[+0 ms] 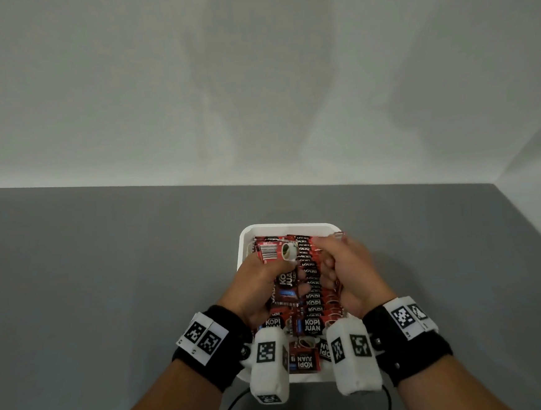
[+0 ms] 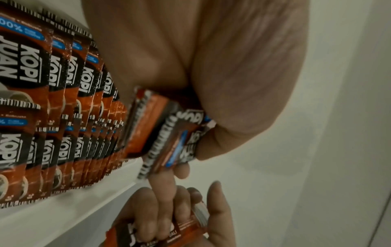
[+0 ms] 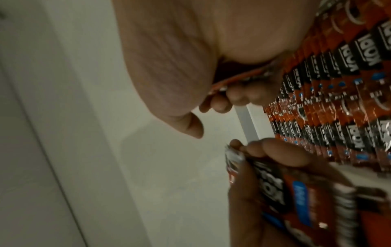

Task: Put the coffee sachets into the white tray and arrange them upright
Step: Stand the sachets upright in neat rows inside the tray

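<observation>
The white tray sits on the grey table, packed with red-and-black coffee sachets standing in rows. A few loose sachets lie flat at its near end. My left hand grips a small bundle of sachets over the tray's far left part; the bundle shows clamped under the thumb in the left wrist view. My right hand pinches a few sachets at the tray's right side. The upright rows fill the space beside both hands.
The grey table stretches to the left and right of the tray, bounded by a white wall behind and at the right. Black cables run under my wrists at the near edge.
</observation>
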A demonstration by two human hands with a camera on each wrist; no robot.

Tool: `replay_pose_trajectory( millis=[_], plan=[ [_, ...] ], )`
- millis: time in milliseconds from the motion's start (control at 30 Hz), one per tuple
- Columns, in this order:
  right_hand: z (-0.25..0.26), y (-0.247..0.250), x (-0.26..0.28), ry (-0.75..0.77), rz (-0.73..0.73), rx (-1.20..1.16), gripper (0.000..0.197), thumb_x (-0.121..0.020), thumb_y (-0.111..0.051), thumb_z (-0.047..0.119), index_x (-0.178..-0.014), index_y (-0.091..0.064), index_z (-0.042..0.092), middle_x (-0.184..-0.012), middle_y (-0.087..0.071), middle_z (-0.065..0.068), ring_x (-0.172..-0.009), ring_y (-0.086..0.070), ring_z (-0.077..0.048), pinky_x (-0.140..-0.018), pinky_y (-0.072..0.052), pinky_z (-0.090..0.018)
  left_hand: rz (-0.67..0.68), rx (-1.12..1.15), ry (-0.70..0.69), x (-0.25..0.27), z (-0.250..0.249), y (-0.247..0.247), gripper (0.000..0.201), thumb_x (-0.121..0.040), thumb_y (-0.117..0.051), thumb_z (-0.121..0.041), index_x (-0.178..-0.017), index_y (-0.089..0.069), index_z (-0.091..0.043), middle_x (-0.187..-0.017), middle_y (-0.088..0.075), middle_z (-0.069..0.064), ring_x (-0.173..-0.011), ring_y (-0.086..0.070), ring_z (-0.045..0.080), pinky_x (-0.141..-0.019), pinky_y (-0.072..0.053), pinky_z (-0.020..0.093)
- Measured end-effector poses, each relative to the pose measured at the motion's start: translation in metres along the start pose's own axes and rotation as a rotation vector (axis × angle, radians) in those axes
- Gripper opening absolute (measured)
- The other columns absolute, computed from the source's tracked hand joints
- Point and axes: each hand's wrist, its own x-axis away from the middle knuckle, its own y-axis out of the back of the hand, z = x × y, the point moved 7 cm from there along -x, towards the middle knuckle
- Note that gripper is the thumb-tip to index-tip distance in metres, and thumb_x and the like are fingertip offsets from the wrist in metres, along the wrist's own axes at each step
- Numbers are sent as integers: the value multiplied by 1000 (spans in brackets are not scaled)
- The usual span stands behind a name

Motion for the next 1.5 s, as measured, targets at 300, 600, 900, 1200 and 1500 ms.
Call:
replay_pose_trajectory(
  millis=[300, 600, 900, 1200, 1500],
  plan=[
    [8, -4, 7, 81, -31, 86, 14, -96, -62, 1, -85, -60, 9, -47, -57, 8, -33, -49, -1, -33, -36, -16, -52, -219, -102, -1, -2, 8, 14, -91, -66, -2, -103, -71, -5, -88, -73, 20, -72, -71, 31, -75, -56, 48],
    [-7, 2, -8, -6, -79, -57, 25, -91, -73, 32, -96, -66, 9, -62, -52, 2, -43, -41, -7, -36, -33, -21, -152, -332, -249, -3, -11, 10, 5, -93, -66, -7, -94, -69, -4, -87, -74, 18, -74, -72, 28, -68, -59, 38],
    [0, -7, -5, 13, -88, -18, 37, -98, -50, 0, -65, -54, 15, -47, -49, 4, -47, -54, -11, -44, -45, -22, 51, -267, -117, -4, 2, -16, 17, -80, -61, -4, -92, -72, -9, -87, -62, 17, -72, -55, 26, -65, -48, 33],
    [12, -17, 16, 64, 84, 88, 22, -99, -61, 7, -77, -64, 8, -55, -59, 0, -37, -52, -6, -37, -43, -21, 21, -220, -139, 0, -9, -4, 17, -101, -58, -11, -99, -75, -11, -99, -74, 24, -82, -72, 35, -79, -60, 47],
    [22, -3, 6, 131, 23, 62, 10, -99, -58, 2, -92, -61, 8, -46, -51, 4, -36, -44, -6, -37, -39, -20, 108, 215, 178, -5, 15, 1, 37, -98, -55, -36, -113, -68, -5, -90, -69, 18, -60, -63, 18, -34, -38, 18]
  ],
)
